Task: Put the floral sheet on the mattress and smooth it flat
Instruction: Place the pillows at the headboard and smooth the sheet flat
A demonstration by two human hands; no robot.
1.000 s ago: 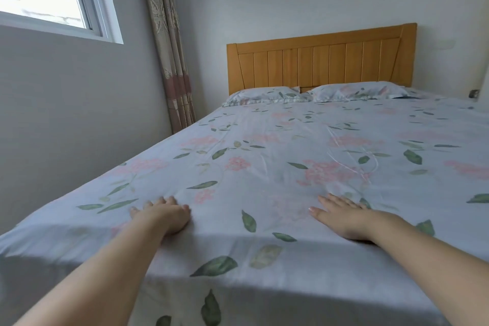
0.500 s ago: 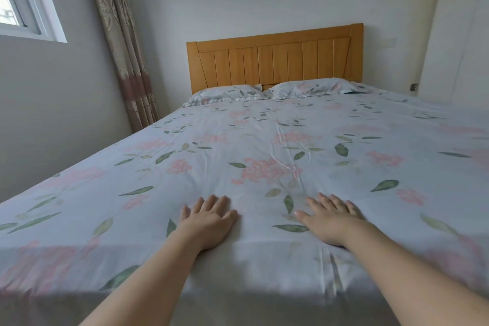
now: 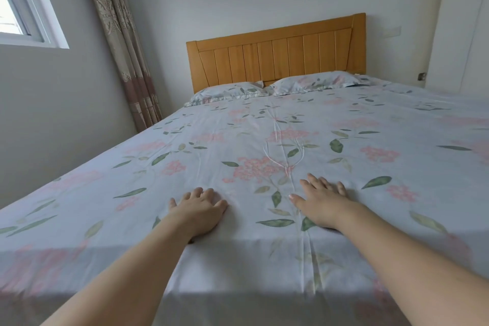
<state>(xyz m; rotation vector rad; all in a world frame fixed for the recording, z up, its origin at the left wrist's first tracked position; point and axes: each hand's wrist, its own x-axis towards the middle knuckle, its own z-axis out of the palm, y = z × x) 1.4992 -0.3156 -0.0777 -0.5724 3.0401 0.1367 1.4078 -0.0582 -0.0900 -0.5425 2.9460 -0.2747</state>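
Note:
The floral sheet [image 3: 264,145], pale blue with pink flowers and green leaves, covers the whole mattress and hangs over the near foot edge. A few thin creases run up its middle toward the pillows. My left hand [image 3: 198,209] presses flat on the sheet near the foot edge, fingers spread. A little to the right, my right hand [image 3: 322,201] lies flat on the sheet too, fingers straight and pointing toward the headboard. Neither hand holds anything. The mattress itself is hidden under the sheet.
Two matching floral pillows [image 3: 312,82] lie against the wooden headboard [image 3: 277,50]. A curtain [image 3: 124,42] hangs in the left corner beside a window [image 3: 23,8]. The left wall runs close along the bed. A white door [image 3: 465,21] stands at the right.
Over the last second my left hand slid right from near the left corner toward the middle of the foot edge. My view shifted right with it. Both hands stayed flat on the sheet.

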